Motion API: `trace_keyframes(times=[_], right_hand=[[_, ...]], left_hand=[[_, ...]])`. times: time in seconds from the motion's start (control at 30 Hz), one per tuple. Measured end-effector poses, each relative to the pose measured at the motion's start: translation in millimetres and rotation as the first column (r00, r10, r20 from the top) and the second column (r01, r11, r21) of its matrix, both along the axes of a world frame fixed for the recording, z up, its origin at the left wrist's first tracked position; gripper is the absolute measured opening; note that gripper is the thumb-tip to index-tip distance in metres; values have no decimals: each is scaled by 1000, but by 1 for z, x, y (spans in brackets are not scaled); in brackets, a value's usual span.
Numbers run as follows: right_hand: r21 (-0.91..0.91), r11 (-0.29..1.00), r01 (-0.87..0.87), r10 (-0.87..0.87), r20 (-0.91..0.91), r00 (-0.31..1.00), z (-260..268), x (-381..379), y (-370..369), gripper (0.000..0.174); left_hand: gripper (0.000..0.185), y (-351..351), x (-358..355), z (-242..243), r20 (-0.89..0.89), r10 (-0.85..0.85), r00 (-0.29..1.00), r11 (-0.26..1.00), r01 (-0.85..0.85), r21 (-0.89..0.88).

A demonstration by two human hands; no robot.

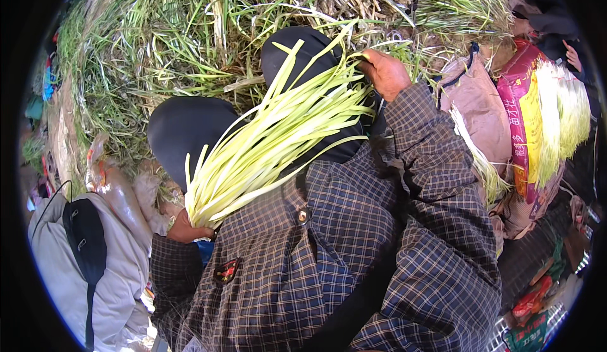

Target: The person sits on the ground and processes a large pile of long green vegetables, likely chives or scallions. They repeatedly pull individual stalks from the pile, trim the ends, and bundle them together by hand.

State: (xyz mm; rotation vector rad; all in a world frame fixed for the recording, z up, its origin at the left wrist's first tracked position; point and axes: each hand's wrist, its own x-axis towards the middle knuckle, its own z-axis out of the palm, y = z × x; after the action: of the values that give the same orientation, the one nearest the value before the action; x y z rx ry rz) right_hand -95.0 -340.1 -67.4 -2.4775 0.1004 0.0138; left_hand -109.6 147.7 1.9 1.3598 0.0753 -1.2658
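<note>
A bundle of pale yellow-green leafy stalks [280, 129], like blanched chives, lies across my lap over the dark trousers [189, 129]. Its whiter end is gripped by my left hand [187, 229] at the lower left. At the upper right, my right hand [386, 74] is by the leaf tips near my knee, with thumb and finger pinched on a few thin leaves. The loose tips fan out between the two hands. Part of my left hand is hidden behind the stalks.
Heaped green and dry leaves [189, 44] cover the ground ahead. To my right, white-stemmed bunches [550, 124] rest on a printed sack [514, 101], beside a pinkish cloth [479, 110]. A person in light clothing [118, 252] sits at left; another person's hand [572, 56] shows at far right.
</note>
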Motion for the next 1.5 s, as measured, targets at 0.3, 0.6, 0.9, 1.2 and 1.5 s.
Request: trace_keyframes(times=[0.3, 0.6, 0.9, 1.2, 1.5], right_hand=[[93, 913, 398, -331, -404, 853, -24, 5, -45, 34], [98, 991, -93, 65, 251, 966, 47, -15, 18, 17], [-20, 998, -66, 69, 307, 949, 47, 2, 34, 17], [-185, 974, -129, 175, 257, 950, 54, 0, 41, 14], [-403, 849, 343, -446, -198, 873, 19, 0, -30, 23]], left_hand=[[73, 0, 0, 3, 8, -43, 999, 999, 43, -10], [73, 4, 13, -11, 79, -191, 978, 966, 202, -162], [76, 5, 5, -8, -7, -70, 998, 994, 69, -91], [80, 5, 3, -10, -58, 21, 998, 998, -24, -55], [80, 12, 3, -14, -30, -54, 998, 998, 52, -47]])
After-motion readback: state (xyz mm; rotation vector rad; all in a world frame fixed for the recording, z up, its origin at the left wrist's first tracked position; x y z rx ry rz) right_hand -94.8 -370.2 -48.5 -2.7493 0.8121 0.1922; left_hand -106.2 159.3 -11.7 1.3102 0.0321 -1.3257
